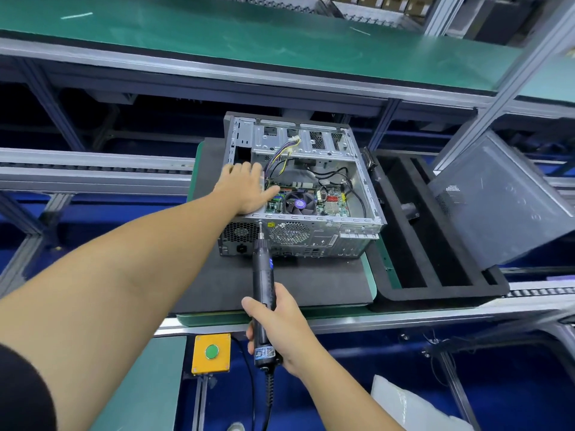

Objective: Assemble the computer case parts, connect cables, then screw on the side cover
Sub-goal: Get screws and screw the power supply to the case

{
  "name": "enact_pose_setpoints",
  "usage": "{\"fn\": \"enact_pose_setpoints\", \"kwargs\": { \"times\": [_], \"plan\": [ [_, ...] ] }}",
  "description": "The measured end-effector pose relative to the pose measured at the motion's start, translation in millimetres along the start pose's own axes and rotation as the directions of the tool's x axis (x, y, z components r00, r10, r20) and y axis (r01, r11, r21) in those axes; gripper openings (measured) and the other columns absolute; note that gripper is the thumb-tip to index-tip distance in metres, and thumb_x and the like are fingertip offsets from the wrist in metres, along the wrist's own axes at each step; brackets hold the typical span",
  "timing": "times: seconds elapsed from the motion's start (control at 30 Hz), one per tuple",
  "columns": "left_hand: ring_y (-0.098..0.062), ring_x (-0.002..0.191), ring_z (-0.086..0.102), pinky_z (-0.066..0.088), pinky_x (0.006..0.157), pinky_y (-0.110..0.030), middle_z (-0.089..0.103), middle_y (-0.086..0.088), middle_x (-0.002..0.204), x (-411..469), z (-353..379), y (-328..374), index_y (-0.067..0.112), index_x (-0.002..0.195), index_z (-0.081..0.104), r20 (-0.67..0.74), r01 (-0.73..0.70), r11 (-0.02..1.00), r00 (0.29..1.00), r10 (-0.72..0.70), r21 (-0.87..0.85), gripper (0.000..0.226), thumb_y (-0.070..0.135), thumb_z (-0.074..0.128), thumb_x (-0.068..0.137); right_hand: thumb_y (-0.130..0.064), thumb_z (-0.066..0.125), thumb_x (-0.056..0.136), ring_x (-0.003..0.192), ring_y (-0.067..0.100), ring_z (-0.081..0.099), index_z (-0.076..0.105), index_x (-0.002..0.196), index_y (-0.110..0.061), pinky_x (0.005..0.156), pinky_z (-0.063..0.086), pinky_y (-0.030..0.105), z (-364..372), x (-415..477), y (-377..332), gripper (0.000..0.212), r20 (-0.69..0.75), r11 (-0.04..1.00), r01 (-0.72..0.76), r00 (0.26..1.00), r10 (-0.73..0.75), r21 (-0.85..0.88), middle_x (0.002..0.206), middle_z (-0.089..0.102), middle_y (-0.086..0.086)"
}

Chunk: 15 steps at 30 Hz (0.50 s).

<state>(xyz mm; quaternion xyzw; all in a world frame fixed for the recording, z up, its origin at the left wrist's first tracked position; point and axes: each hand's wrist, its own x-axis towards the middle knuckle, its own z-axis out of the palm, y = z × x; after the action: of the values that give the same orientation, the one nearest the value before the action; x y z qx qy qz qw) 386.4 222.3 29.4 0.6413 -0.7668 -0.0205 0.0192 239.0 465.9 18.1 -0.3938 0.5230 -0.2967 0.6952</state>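
The right hand (280,325) grips the screwdriver (263,269). Its long axis points away from the person, with the bit at the near top edge of the case (311,234). The left hand (247,188), fingers spread flat, presses on the case's left side. The cover (497,200) leans tilted to the right of the case, apart from it.

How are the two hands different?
The left hand lies flat, fingers straight, on the open computer case; the right hand is curled round a black screwdriver. The left hand reaches far out onto the case; the right hand is nearer, in front of it. Both are bare, and both work on the same case.
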Motion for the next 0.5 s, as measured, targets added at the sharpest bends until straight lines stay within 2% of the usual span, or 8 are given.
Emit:
{"fn": "enact_pose_setpoints", "kwargs": {
  "times": [0.1,0.27,0.5],
  "plan": [
    [-0.033,0.129,0.040,0.026,0.110,-0.049,0.046,-0.015,0.137,0.9,6.5,-3.3,0.011,0.147,0.032,-0.040,0.000,0.998,0.999,0.003,0.059,0.083,0.070,0.022,0.089,-0.027,0.070,0.092,0.061,0.019,0.060,0.050,0.114,-0.013,0.054,0.054,0.034,-1.6,-0.1,0.7,0.033,0.007,1.000,-0.003,1.000,0.003,0.012,0.089,0.055,0.010],
    [-0.029,0.114,0.047,0.029,0.104,-0.048,0.052,-0.009,0.117,4.8,8.0,-3.2,0.013,0.126,0.051,-0.082,0.001,0.997,0.997,0.005,0.074,0.068,0.062,0.029,0.084,-0.025,0.069,0.093,0.059,0.018,0.059,0.051,0.111,-0.014,0.053,0.054,0.033,-2.4,1.0,1.0,0.028,0.004,1.000,-0.010,1.000,0.010,0.019,0.086,0.053,0.012],
    [-0.027,0.107,0.047,0.028,0.098,-0.048,0.051,-0.007,0.114,6.7,8.2,-1.3,0.017,0.125,0.053,-0.076,0.037,0.997,0.997,-0.032,0.061,0.065,0.063,0.030,0.084,-0.025,0.065,0.097,0.057,0.018,0.057,0.048,0.105,-0.015,0.052,0.053,0.033,3.9,4.0,4.0,0.020,-0.003,1.000,-0.005,1.000,0.005,0.016,0.092,0.051,0.016]
  ]
}}
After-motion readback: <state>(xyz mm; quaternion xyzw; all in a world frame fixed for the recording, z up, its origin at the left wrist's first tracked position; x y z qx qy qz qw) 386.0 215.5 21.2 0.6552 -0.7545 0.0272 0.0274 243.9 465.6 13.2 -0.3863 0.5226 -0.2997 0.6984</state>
